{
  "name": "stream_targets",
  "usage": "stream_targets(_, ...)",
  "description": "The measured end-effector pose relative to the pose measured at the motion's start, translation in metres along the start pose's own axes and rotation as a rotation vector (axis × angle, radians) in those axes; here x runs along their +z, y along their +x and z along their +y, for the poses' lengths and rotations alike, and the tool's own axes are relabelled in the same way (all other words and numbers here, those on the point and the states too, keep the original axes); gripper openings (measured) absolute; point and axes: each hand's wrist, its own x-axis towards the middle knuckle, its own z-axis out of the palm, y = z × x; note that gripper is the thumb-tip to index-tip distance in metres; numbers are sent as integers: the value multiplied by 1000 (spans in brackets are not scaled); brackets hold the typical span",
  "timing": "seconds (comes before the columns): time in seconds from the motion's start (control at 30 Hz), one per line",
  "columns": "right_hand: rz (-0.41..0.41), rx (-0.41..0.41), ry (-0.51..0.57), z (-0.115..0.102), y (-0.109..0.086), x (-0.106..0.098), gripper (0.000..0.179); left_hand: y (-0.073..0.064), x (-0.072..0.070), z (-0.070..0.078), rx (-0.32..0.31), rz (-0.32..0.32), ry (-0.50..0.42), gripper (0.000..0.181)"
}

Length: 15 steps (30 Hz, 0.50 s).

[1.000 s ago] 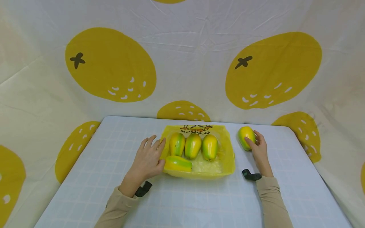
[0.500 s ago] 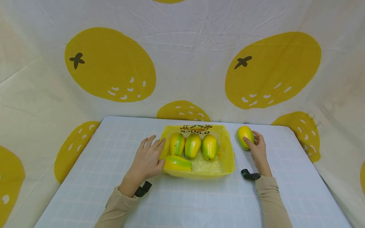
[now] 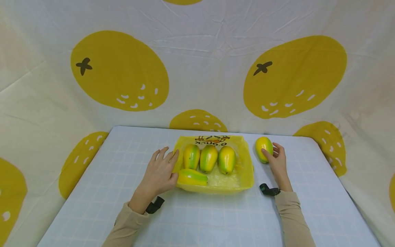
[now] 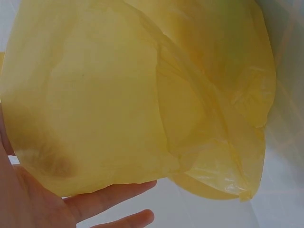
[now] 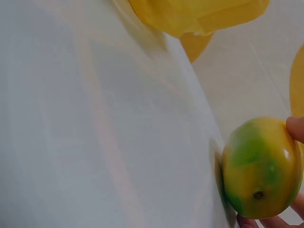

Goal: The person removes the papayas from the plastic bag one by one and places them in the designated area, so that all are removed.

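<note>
A yellow plastic bag (image 3: 245,176) is spread wide in the middle of the table, with several yellow-green papayas in it. Three, including the middle papaya (image 3: 208,159), stand in a row; another papaya (image 3: 192,177) lies sideways at the front left. My left hand (image 3: 160,171) rests against the bag's left side, fingers spread and fairly straight. In the left wrist view, the thin plastic (image 4: 104,104) hides part of that hand. Right of the bag, my right hand (image 3: 278,164) grips a papaya (image 5: 259,166) between thumb and fingers, at or very near the table surface.
A white checked cloth covers the table (image 3: 216,219). Behind it hangs a pale curtain (image 3: 206,79) printed with large yellow fruit. Dark wrist cameras, such as the right one (image 3: 269,189), sit on both wrists.
My right hand has shifted slightly left, toward the bag, with the papaya in its grip. The left hand, the bag and the papayas in it look still.
</note>
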Motion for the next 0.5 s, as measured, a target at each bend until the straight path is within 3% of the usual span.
stream_targets(0.5,-9,0,-1,-1,-1,2,84,-1,0,0,1,1,-6,61)
